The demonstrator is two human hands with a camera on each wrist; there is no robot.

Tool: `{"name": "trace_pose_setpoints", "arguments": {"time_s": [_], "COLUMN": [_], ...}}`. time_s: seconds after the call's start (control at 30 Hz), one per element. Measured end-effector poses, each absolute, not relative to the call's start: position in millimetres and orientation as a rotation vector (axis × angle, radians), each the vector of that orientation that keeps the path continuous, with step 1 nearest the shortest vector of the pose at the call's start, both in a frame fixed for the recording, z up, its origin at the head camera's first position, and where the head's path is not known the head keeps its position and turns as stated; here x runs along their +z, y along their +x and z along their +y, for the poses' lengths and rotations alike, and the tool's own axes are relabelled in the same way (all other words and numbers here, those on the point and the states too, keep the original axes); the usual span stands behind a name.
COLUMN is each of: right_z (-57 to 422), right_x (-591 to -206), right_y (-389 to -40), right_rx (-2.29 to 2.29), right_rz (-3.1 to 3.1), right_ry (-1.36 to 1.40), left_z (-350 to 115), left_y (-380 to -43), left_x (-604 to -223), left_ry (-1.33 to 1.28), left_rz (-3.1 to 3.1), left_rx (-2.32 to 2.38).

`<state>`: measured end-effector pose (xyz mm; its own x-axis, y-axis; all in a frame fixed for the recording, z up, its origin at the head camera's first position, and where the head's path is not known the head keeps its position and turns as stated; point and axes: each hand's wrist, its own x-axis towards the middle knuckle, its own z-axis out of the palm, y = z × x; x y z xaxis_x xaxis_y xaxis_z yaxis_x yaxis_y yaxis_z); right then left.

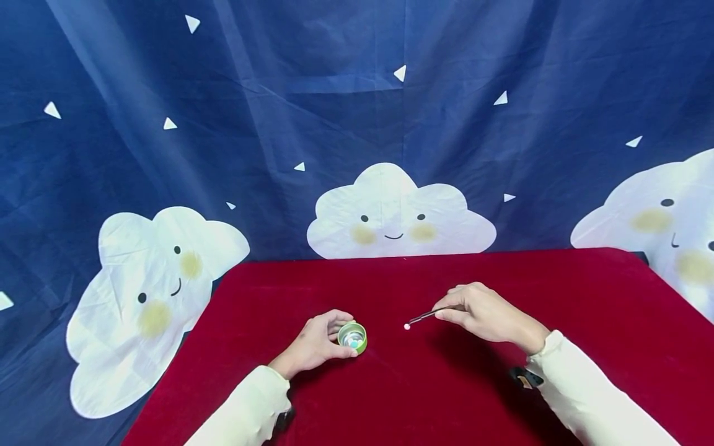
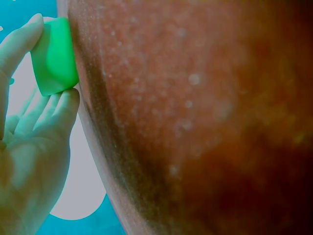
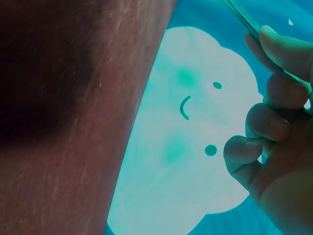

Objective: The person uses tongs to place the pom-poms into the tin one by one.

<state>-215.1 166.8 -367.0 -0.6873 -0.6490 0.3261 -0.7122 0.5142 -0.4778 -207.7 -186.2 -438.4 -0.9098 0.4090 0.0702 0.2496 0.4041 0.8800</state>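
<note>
My left hand (image 1: 315, 342) grips a small round green tin (image 2: 56, 58) by its sides, thumb at the near side and fingers at the far side. The head view looks into the tin's open top. On its silvery bottom lie small pale pieces, one of them light blue (image 1: 354, 344). To the right, my right hand (image 1: 484, 313) pinches dark, thin tweezers (image 1: 426, 315) between thumb and forefinger, the other fingers curled in. The tweezers slant down to the left, and a small white piece (image 1: 406, 326) shows at their tips, a short way right of the tin.
A red cloth (image 1: 379, 402) covers the table under both hands. Behind its far edge hangs a blue curtain (image 1: 346, 124) printed with white smiling clouds and small triangles. A dark band (image 1: 525, 378) shows at the right wrist.
</note>
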Motion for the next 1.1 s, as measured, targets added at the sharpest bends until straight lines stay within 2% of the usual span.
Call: {"name": "trace_pose_setpoints", "arguments": {"time_s": [1.1], "right_z": [94.1], "right_x": [-383.3], "right_y": [-229.2], "right_rx": [0.906], "right_rz": [-2.651], "right_ry": [1.249], "left_z": [-184.6], "left_y": [-206.4], "left_x": [-436.3], "left_ry": [0.587], "left_rz": [2.493], "left_rx": [1.531]}}
